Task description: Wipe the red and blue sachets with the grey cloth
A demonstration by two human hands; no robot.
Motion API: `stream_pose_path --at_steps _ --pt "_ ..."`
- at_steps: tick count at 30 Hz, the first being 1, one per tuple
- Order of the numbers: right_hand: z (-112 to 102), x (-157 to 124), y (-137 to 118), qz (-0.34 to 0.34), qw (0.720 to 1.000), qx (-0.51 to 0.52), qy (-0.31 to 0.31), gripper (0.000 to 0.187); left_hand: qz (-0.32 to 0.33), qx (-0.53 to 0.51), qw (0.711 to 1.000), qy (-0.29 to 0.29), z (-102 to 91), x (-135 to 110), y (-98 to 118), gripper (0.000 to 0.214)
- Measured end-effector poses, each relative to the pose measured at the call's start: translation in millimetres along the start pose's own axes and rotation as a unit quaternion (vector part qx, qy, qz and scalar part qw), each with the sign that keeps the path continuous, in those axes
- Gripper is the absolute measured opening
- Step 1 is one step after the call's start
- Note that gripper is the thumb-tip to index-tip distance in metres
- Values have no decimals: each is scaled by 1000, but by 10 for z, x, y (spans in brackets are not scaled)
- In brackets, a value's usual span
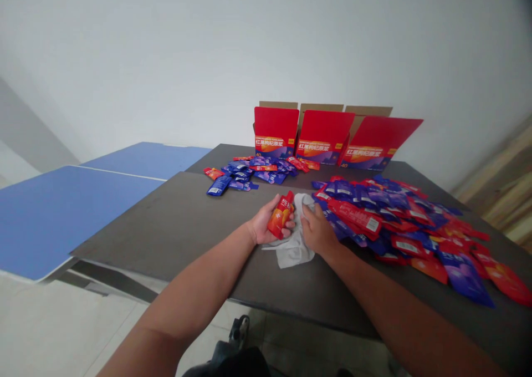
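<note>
The left hand (266,224) has its fingers (288,224) wrapped narrowly around a red sachet (281,216) at lower centre of the frame; the right hand (318,233) bunches a grey cloth (293,249) (a heaped pile of sachets (399,222) lies just beside it).

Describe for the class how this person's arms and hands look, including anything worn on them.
The left hand and right hand are bare, with no gloves, rings or watch in view. Both forearms are bare too, with no sleeve showing.
</note>
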State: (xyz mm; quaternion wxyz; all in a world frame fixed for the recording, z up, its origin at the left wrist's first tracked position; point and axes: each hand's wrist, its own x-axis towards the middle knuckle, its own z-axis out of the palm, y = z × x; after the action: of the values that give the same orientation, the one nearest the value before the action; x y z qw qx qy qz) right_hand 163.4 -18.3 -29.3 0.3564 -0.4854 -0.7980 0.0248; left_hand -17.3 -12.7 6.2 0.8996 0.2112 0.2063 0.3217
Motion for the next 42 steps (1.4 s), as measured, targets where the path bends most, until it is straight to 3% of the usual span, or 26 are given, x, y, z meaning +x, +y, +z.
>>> stream_pose_path --at_steps 3,6,9,14,19,27,31,34,38,42 --pt "-77 -56 -133 -125 990 1 -68 44 41 -6 998 48 -35 29 0 57" --pt "-118 -90 -236 -189 976 -23 -106 39 67 -4 993 96 -60 60 -25 57" --pt "-134 -92 -285 -211 968 -42 -128 39 62 12 993 103 -62 85 -54 54" --pt "-145 -65 -315 -140 976 -54 -161 42 81 58 986 132 -43 130 -94 47" --pt "-78 -42 -266 -44 992 -19 -113 46 47 94 990 92 -4 129 -121 42" --pt "94 26 -105 46 997 19 -58 50 27 187 978 93 3 70 -118 53" --pt "114 49 -77 74 996 28 -48 49 2 165 986 36 5 2 -69 57" --pt "103 63 -71 73 994 44 -64 49 37 111 993 17 34 -53 -8 50" --pt "94 74 -70 67 993 64 -68 50 148 37 985 75 36 -78 60 34" --pt "95 81 -76 69 992 77 -69 48 230 40 953 194 -14 -31 55 29"
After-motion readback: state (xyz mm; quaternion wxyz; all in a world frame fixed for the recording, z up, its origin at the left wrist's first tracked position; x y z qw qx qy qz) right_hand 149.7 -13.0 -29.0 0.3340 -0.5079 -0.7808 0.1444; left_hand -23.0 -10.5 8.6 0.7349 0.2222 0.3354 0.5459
